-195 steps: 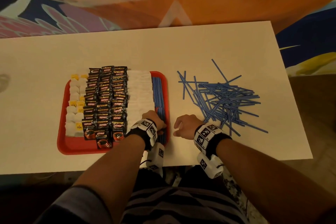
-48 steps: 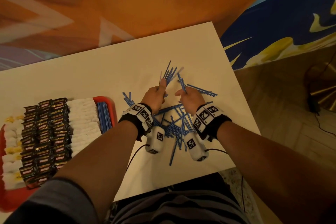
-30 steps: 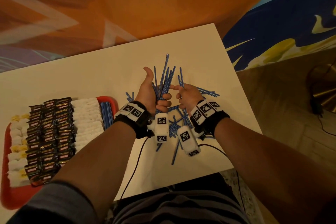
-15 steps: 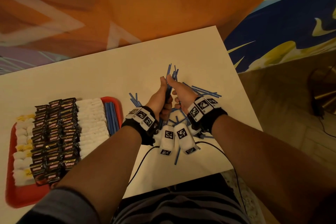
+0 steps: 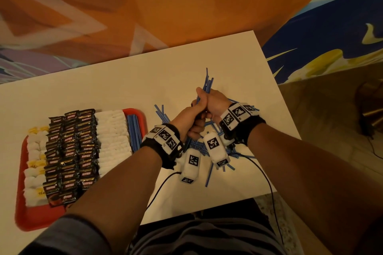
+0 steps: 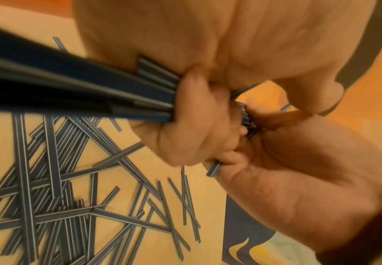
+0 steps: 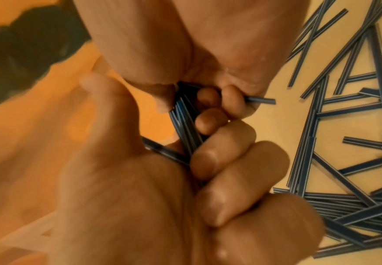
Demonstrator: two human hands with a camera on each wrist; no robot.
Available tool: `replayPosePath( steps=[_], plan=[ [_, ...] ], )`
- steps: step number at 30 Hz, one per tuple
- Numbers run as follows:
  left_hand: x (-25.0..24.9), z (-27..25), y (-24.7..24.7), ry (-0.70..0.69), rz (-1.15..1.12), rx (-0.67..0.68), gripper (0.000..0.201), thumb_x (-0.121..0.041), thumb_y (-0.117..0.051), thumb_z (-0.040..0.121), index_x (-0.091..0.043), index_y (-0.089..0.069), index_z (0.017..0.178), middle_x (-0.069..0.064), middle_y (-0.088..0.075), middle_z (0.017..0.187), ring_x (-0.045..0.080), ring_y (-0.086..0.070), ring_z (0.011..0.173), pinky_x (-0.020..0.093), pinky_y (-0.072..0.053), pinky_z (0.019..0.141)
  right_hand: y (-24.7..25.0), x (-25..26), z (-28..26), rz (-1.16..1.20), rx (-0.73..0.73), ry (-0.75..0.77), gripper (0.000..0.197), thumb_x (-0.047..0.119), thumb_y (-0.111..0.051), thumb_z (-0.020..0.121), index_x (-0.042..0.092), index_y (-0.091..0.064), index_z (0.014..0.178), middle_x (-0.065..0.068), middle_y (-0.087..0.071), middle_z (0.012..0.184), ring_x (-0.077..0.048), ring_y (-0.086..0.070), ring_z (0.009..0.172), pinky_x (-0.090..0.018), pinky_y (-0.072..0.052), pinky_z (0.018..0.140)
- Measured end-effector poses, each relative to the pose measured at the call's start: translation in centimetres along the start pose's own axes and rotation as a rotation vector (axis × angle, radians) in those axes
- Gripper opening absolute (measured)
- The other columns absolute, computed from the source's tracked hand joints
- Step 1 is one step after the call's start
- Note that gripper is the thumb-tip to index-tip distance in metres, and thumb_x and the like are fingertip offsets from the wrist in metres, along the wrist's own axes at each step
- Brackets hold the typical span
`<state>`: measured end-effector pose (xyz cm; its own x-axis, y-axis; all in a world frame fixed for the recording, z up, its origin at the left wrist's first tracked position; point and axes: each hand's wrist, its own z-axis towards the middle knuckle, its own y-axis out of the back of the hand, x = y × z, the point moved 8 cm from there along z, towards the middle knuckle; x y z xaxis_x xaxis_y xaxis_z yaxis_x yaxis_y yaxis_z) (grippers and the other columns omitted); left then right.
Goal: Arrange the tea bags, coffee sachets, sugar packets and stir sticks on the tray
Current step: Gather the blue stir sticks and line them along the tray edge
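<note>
Since a second ago, both hands have closed together around one bundle [image 5: 207, 81] of blue sticks. Left hand [image 5: 189, 118] and right hand [image 5: 215, 102] are gripping it upright above the loose sticks [image 5: 209, 168] lying scattered on the table [image 5: 128, 80], fingers curled tight. Beside them, the tray [image 5: 29, 218] is holding sachets [image 5: 70, 151], sugar packets [image 5: 113, 141] and a row of sticks [image 5: 133, 130].

I see dim, warm orange light w/ soft shadows; head view bends at edges, both wrist views blurred close up (fingers [image 7: 210, 159] esp.), tabletop [image 5: 124, 80] brightest.
</note>
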<state>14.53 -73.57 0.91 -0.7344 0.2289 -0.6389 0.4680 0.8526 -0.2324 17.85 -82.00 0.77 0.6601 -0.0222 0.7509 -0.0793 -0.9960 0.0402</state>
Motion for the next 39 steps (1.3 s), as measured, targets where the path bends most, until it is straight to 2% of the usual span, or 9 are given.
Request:
replayPosePath(
  steps=[4,8,15,19,21,24,28,35,39],
  plan=[
    [-0.5,-0.1,0.9,-0.051,0.054,-0.088,0.049,-0.059,-0.054,0.090,-0.015,-0.046,0.069,-0.003,-0.028,0.055,0.010,-0.019,0.044,0.015,-0.019,0.038,0.3,0.0,-0.5,0.157,0.001,-0.028,0.044,0.049,-0.050,0.097,0.013,-0.052,0.072,-0.002,-0.046,0.060,-0.016,-0.038,0.053,-0.028,-0.032,0.048],
    [-0.5,0.1,3.8,-0.045,0.054,-0.263,0.045,-0.046,-0.058,0.097,-0.018,-0.037,0.069,-0.006,-0.030,0.050,0.010,-0.023,0.041,0.017,-0.020,0.038,1.0,-0.9,-0.5,0.307,-0.001,-0.076,0.027,0.029,-0.051,0.099,0.006,-0.065,0.104,0.000,-0.041,0.069,-0.011,-0.025,0.050,-0.024,-0.020,0.042],
    [-0.4,0.0,4.8,-0.032,-0.054,-0.303,0.056,-0.058,-0.047,0.098,-0.012,-0.041,0.066,0.003,-0.036,0.057,0.016,-0.035,0.046,0.024,-0.035,0.043,0.2,0.5,-1.4,-0.541,-0.008,0.140,0.026,0.018,-0.030,0.102,0.019,-0.055,0.093,0.000,-0.055,0.081,-0.018,-0.050,0.068,-0.023,-0.034,0.053],
    [-0.3,0.0,4.7,0.020,-0.036,-0.229,0.058,-0.063,-0.041,0.096,-0.007,-0.052,0.086,0.008,-0.061,0.066,0.023,-0.056,0.059,0.050,-0.058,0.077,-0.4,1.5,-2.2,-0.672,-0.031,0.163,0.033,0.028,-0.030,0.104,0.013,-0.059,0.113,-0.006,-0.058,0.111,-0.025,-0.055,0.097,-0.028,-0.037,0.070],
    [-0.4,-0.1,5.2,0.023,0.020,-0.240,0.060,-0.062,-0.038,0.097,-0.005,-0.054,0.097,0.009,-0.068,0.068,0.024,-0.064,0.064,0.045,-0.057,0.082,-0.9,1.7,-2.4,-0.688,0.016,0.127,0.037,0.021,-0.032,0.104,0.007,-0.053,0.131,-0.014,-0.056,0.127,-0.032,-0.053,0.116,-0.034,-0.040,0.089],
    [-0.7,-0.4,5.8,0.033,0.059,-0.278,0.060,-0.060,-0.037,0.099,-0.002,-0.052,0.103,0.010,-0.072,0.070,0.028,-0.069,0.074,0.046,-0.055,0.091,-1.0,2.3,-2.5,-0.626,0.026,0.130,0.040,0.011,-0.035,0.101,0.006,-0.049,0.139,-0.010,-0.051,0.111,-0.024,-0.052,0.098,-0.022,-0.041,0.076],
    [-0.9,-1.2,5.6,0.107,0.175,-0.255,0.060,-0.067,-0.030,0.097,-0.011,-0.053,0.100,0.000,-0.078,0.089,0.022,-0.067,0.079,0.039,-0.052,0.073,-0.9,3.2,-2.8,-0.504,-0.048,0.194,0.038,0.017,-0.030,0.104,0.011,-0.057,0.130,0.004,-0.050,0.097,-0.010,-0.047,0.084,-0.023,-0.036,0.072],
    [-1.4,-1.8,6.2,0.090,0.211,-0.259,0.056,-0.060,-0.036,0.099,-0.006,-0.050,0.095,0.004,-0.078,0.096,0.028,-0.067,0.087,0.043,-0.056,0.087,-1.4,3.8,-4.3,-0.657,-0.068,0.246,0.036,0.024,-0.026,0.106,0.016,-0.055,0.125,-0.002,-0.055,0.110,-0.020,-0.051,0.095,-0.025,-0.031,0.072],
    [-1.0,-2.0,5.9,0.034,0.131,-0.209,0.049,-0.052,-0.045,0.100,-0.007,-0.053,0.084,0.009,-0.074,0.072,0.029,-0.069,0.076,0.040,-0.059,0.078,-2.2,3.0,-4.5,-0.644,-0.056,0.169,0.035,0.027,-0.030,0.104,0.010,-0.056,0.120,-0.009,-0.058,0.116,-0.024,-0.052,0.097,-0.030,-0.037,0.078]
  ],
)
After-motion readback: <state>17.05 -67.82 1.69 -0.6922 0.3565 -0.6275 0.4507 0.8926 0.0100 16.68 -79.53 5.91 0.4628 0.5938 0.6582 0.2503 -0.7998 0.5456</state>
